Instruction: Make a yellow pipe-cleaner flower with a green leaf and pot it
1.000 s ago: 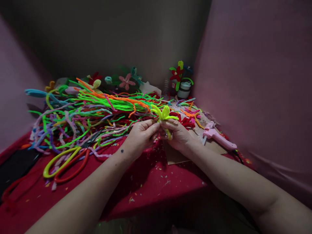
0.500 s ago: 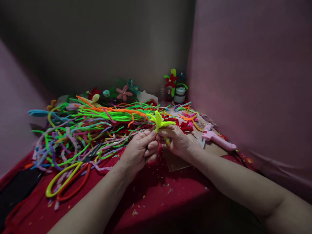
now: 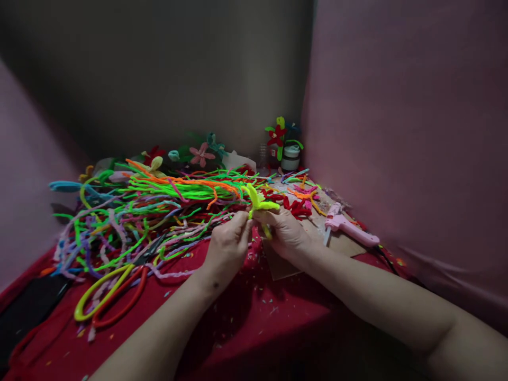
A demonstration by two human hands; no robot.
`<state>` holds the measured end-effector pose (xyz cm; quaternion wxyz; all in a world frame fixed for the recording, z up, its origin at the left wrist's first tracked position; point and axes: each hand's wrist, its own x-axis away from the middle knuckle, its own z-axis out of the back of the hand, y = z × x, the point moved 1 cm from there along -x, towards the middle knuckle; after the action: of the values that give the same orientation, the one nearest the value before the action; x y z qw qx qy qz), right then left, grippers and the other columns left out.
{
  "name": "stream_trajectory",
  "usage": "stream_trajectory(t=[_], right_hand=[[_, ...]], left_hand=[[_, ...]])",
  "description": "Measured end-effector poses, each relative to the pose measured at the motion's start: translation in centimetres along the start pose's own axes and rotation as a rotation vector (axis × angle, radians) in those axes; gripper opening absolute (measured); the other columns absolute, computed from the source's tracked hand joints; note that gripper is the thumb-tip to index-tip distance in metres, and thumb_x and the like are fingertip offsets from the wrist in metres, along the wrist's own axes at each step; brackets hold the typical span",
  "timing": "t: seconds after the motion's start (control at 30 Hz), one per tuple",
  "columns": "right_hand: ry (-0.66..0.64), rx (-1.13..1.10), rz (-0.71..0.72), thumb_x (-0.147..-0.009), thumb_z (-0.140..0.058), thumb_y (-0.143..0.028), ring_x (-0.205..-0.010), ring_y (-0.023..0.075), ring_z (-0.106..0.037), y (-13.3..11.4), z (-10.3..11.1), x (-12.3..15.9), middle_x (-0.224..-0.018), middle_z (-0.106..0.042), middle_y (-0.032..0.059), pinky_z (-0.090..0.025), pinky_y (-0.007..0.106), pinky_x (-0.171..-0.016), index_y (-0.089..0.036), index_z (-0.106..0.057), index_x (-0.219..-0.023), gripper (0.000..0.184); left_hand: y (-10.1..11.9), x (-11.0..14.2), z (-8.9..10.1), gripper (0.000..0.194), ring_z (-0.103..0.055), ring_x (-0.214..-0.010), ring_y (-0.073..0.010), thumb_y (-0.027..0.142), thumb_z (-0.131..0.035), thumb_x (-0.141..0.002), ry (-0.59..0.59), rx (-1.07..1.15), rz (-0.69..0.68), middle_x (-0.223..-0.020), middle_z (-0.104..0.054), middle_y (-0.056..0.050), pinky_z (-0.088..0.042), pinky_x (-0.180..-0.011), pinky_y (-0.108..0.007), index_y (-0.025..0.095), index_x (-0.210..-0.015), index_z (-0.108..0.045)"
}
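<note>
Between my two hands is a yellow pipe-cleaner flower (image 3: pixel 257 200), its petals spread upward and to the right. My left hand (image 3: pixel 230 241) is closed, thumb and fingers pinching the flower's base from the left. From the right, my right hand (image 3: pixel 288 233) pinches the same flower low down, just under the petals. A yellow end hangs below the right fingers. Behind the hands lies a big heap of loose pipe cleaners (image 3: pixel 186 188) in green, orange, pink and purple. A red pipe-cleaner flower (image 3: pixel 297 208) rests just beyond my right hand.
Scissors (image 3: pixel 105 293) with yellow and red handles lie at the left front. A pink glue gun (image 3: pixel 351 228) rests on cardboard (image 3: pixel 280 264) at the right. Finished flowers and a lidded cup (image 3: pixel 291 159) stand by the wall. A black object (image 3: pixel 32 301) sits at the left edge.
My left hand has rolled over, so its back now faces up and its fingers are tucked under. The flower has tilted and shifted slightly left. The view has moved a little.
</note>
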<state>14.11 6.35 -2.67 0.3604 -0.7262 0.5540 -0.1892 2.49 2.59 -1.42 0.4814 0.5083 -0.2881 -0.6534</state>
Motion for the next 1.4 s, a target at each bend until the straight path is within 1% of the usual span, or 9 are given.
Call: stream_trajectory(t=[0.2, 0.47, 0.57, 0.7, 0.8, 0.93, 1.03, 1.13, 1.4], right_hand=[[-0.074, 0.047, 0.021, -0.048, -0.081, -0.021, -0.060, 0.0099, -0.053, -0.5, -0.3, 0.5, -0.061, -0.063, -0.0025, -0.042, 0.022, -0.059, -0.018, -0.072, -0.072, 0.025], [-0.114, 0.053, 0.002, -0.057, -0.077, -0.022, -0.048, 0.0050, -0.044, -0.6, -0.3, 0.8, -0.056, -0.058, -0.0045, -0.032, 0.017, -0.044, -0.017, -0.068, -0.064, 0.013], [-0.154, 0.055, -0.001, -0.060, -0.076, -0.024, -0.050, 0.0061, -0.047, -0.4, -0.4, 1.0, -0.060, -0.060, -0.0037, -0.035, 0.018, -0.046, -0.019, -0.068, -0.067, 0.012], [-0.167, 0.102, 0.081, -0.059, -0.078, -0.027, -0.049, 0.0064, -0.045, -0.6, -0.3, 0.9, -0.057, -0.057, -0.0040, -0.039, 0.019, -0.049, -0.018, -0.066, -0.063, 0.015], [-0.199, 0.146, 0.100, -0.062, -0.076, -0.031, -0.052, 0.0085, -0.049, -0.9, -0.4, 0.8, -0.061, -0.060, -0.0022, -0.042, 0.021, -0.051, -0.018, -0.069, -0.070, 0.017], [-0.126, 0.161, 0.160, -0.061, -0.078, -0.027, -0.062, 0.0089, -0.053, -1.3, -0.5, 0.9, -0.069, -0.064, -0.0014, -0.043, 0.021, -0.061, -0.020, -0.072, -0.076, 0.018], [-0.177, 0.205, 0.167, -0.063, -0.076, -0.027, -0.059, 0.0088, -0.050, -1.2, -0.6, 1.1, -0.064, -0.062, -0.0016, -0.043, 0.022, -0.061, -0.020, -0.071, -0.070, 0.011], [-0.254, 0.223, 0.158, -0.064, -0.075, -0.028, -0.060, 0.0093, -0.051, -0.8, -0.5, 1.3, -0.065, -0.061, -0.0014, -0.044, 0.025, -0.063, -0.020, -0.071, -0.072, 0.012], [-0.303, 0.200, 0.145, -0.061, -0.076, -0.027, -0.065, 0.0104, -0.053, -1.4, -1.2, 1.9, -0.072, -0.061, -0.0011, -0.047, 0.027, -0.069, -0.022, -0.069, -0.073, 0.015]], left_hand=[[0.7, -0.1, 0.0, 0.019, -0.025, -0.031, -0.0031, 0.035, -0.057, -0.082, -0.244, 0.595, 0.348, -0.044, -0.041, 0.008, -0.023, -0.031, -0.015, 0.017, -0.075, -0.054], [0.3, 0.2, 0.0, 0.022, -0.011, -0.028, -0.0009, 0.033, -0.058, -0.082, -0.430, 0.971, 0.393, -0.040, -0.031, 0.011, -0.026, -0.027, -0.012, 0.016, -0.069, -0.054], [-0.1, 0.3, 0.0, 0.022, -0.009, -0.028, -0.0006, 0.035, -0.058, -0.082, -0.467, 0.995, 0.391, -0.040, -0.030, 0.011, -0.023, -0.027, -0.012, 0.016, -0.070, -0.055], [0.5, -0.2, 0.9, 0.023, -0.028, -0.031, -0.0039, 0.036, -0.056, -0.083, -0.479, 0.749, 0.310, -0.042, -0.042, 0.006, -0.030, -0.033, -0.016, 0.015, -0.072, -0.059], [1.7, -0.9, 2.3, 0.027, -0.055, -0.055, -0.0115, 0.037, -0.055, -0.083, -0.417, 0.363, 0.157, -0.059, -0.059, -0.002, -0.046, -0.056, -0.022, 0.014, -0.073, -0.064], [2.5, -1.3, 4.0, 0.017, -0.057, -0.069, -0.0126, 0.030, -0.063, -0.077, 0.029, -0.001, -0.085, -0.076, -0.061, 0.000, -0.047, -0.068, -0.023, 0.019, -0.091, -0.064], [2.6, -1.2, 4.3, 0.042, -0.057, -0.079, -0.0132, 0.016, -0.063, -0.075, 0.261, -0.256, -0.409, -0.094, -0.058, -0.002, -0.048, -0.074, -0.027, 0.026, -0.116, -0.056], [2.4, -1.0, 4.2, 0.043, -0.057, -0.089, -0.0162, 0.008, -0.060, -0.075, 0.278, -0.490, -0.653, -0.109, -0.054, -0.006, -0.049, -0.075, -0.029, 0.027, -0.113, -0.060], [2.9, 0.1, 4.6, 0.030, -0.057, -0.083, -0.0188, 0.008, -0.061, -0.074, 0.200, -0.614, -0.790, -0.091, -0.063, -0.004, -0.046, -0.077, -0.033, 0.024, -0.099, -0.064]])
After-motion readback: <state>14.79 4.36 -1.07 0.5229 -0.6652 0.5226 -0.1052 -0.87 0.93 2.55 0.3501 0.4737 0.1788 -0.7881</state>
